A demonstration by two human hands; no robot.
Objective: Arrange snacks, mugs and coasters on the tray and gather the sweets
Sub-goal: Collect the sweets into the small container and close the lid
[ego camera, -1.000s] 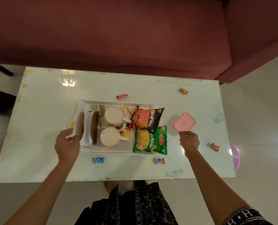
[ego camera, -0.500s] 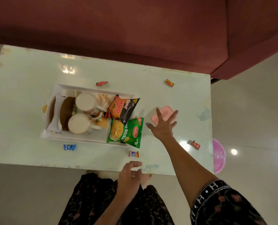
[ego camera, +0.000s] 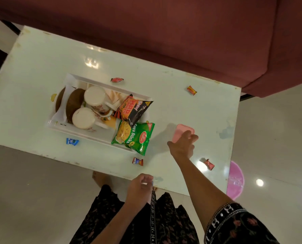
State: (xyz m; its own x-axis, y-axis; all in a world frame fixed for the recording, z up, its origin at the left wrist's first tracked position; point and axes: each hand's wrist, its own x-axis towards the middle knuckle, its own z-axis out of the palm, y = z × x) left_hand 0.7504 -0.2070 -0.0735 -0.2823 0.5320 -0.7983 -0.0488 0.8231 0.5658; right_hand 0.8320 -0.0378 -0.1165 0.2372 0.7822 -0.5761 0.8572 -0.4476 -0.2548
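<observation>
- My right hand (ego camera: pixel 182 146) grips the pink lid (ego camera: pixel 182 132), fingers curled over its near edge, right of the tray (ego camera: pixel 94 136).
- My left hand (ego camera: pixel 139 188) hangs loosely curled at the table edge, holding nothing I can see.
- On the tray's right end, the black packet (ego camera: pixel 134 110) reads "Bingo! Mad Angles" and the green packet (ego camera: pixel 134 137) reads "Soya Sticks".

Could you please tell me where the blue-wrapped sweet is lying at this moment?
In the head view, the blue-wrapped sweet lies on the table near its front edge, left of centre, just outside the front rim of the white tray, apart from both hands.
</observation>
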